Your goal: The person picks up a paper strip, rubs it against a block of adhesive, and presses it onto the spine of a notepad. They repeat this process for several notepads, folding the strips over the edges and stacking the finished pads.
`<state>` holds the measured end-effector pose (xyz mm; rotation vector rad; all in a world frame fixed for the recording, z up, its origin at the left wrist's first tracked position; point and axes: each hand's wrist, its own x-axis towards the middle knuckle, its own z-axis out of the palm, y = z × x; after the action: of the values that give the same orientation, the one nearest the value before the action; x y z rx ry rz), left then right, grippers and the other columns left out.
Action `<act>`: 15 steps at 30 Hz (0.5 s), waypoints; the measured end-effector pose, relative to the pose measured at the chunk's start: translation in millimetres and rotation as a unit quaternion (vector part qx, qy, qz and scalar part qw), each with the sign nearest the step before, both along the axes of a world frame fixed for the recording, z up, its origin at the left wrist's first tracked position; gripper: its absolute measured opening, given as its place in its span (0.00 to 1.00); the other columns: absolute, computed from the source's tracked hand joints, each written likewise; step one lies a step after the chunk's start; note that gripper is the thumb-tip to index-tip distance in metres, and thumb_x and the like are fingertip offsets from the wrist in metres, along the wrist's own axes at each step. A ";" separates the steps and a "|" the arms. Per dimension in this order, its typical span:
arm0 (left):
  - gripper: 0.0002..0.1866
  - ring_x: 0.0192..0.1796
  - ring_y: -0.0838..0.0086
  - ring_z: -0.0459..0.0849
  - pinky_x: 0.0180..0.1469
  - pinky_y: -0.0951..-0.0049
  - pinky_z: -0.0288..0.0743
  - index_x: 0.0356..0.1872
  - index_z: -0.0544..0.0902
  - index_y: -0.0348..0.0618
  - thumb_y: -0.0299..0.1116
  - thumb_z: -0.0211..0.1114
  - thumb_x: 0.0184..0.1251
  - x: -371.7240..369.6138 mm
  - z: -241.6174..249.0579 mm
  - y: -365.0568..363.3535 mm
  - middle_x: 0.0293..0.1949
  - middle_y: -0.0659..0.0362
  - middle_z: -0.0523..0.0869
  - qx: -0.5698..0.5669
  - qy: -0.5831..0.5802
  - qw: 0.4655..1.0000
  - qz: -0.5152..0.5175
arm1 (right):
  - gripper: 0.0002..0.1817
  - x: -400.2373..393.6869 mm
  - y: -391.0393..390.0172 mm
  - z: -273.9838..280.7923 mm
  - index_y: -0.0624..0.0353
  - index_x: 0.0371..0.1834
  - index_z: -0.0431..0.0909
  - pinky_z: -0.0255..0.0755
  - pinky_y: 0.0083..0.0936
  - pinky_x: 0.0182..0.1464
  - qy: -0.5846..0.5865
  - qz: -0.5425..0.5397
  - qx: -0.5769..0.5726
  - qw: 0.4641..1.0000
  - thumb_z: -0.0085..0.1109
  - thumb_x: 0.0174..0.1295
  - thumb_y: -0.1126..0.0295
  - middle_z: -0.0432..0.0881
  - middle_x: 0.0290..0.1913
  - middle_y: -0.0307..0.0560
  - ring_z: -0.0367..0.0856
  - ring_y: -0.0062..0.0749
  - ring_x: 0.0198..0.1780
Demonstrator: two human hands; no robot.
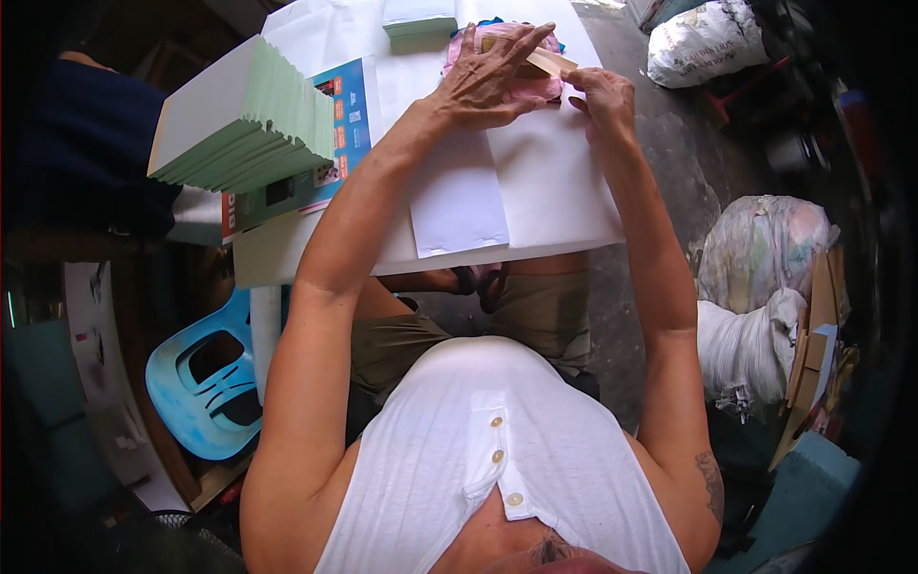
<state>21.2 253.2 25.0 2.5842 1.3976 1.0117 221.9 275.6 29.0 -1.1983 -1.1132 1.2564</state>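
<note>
My left hand (492, 78) rests with fingers spread over a crumpled pink cloth (550, 88), near the far right side of the white-covered table (564, 182). My right hand (604, 94) is closed on the near end of a flat, pale, wood-coloured strip (547, 61), which lies over the cloth beside my left fingers. Part of the strip and the cloth is hidden under my left hand. A white sheet of paper (459, 196) lies just below my left wrist, reaching the table's front edge.
A tall stack of pale green-edged paper pads (277, 120) stands at the left on a colourful printed board (356, 105). Another green stack (419, 17) sits at the back. A blue plastic chair (206, 383) is lower left. Stuffed sacks (708, 43) and bags (765, 249) line the right floor.
</note>
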 end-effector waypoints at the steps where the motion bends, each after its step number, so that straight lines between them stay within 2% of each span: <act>1: 0.52 0.78 0.50 0.66 0.80 0.32 0.40 0.83 0.53 0.62 0.62 0.70 0.62 -0.6 -0.3 0.9 0.77 0.52 0.69 0.002 0.000 1.000 -0.006 | 0.08 1.5 -0.7 -1.2 0.68 0.29 0.85 0.80 0.26 0.38 -0.004 -0.007 0.001 1.000 0.71 0.56 0.72 0.85 0.30 0.48 0.82 0.29 0.31; 6: 0.52 0.78 0.51 0.67 0.79 0.30 0.41 0.83 0.52 0.62 0.62 0.69 0.63 0.0 0.8 1.2 0.76 0.52 0.70 -0.013 0.002 1.000 -0.010 | 0.09 5.9 -6.2 -1.1 0.68 0.30 0.86 0.80 0.28 0.40 -0.004 -0.009 -0.007 1.000 0.71 0.55 0.71 0.86 0.32 0.49 0.82 0.30 0.33; 12: 0.52 0.78 0.51 0.68 0.80 0.30 0.38 0.84 0.50 0.63 0.63 0.68 0.65 0.1 -2.8 4.2 0.77 0.51 0.70 0.000 -0.006 0.997 -0.082 | 0.10 -2.2 -2.2 4.0 0.68 0.31 0.87 0.79 0.29 0.40 0.006 -0.021 -0.016 1.000 0.71 0.55 0.69 0.87 0.34 0.50 0.83 0.32 0.34; 15: 0.52 0.78 0.51 0.68 0.80 0.31 0.36 0.84 0.49 0.63 0.65 0.66 0.65 -1.4 -2.8 4.8 0.77 0.51 0.71 0.013 -0.004 0.999 -0.053 | 0.10 -0.8 0.1 0.5 0.68 0.30 0.87 0.79 0.29 0.40 -0.006 -0.018 -0.015 1.000 0.70 0.55 0.70 0.87 0.34 0.50 0.83 0.32 0.34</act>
<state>19.8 258.0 22.3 2.6374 1.2397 1.0298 221.0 275.7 29.5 -1.2447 -1.0801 1.2443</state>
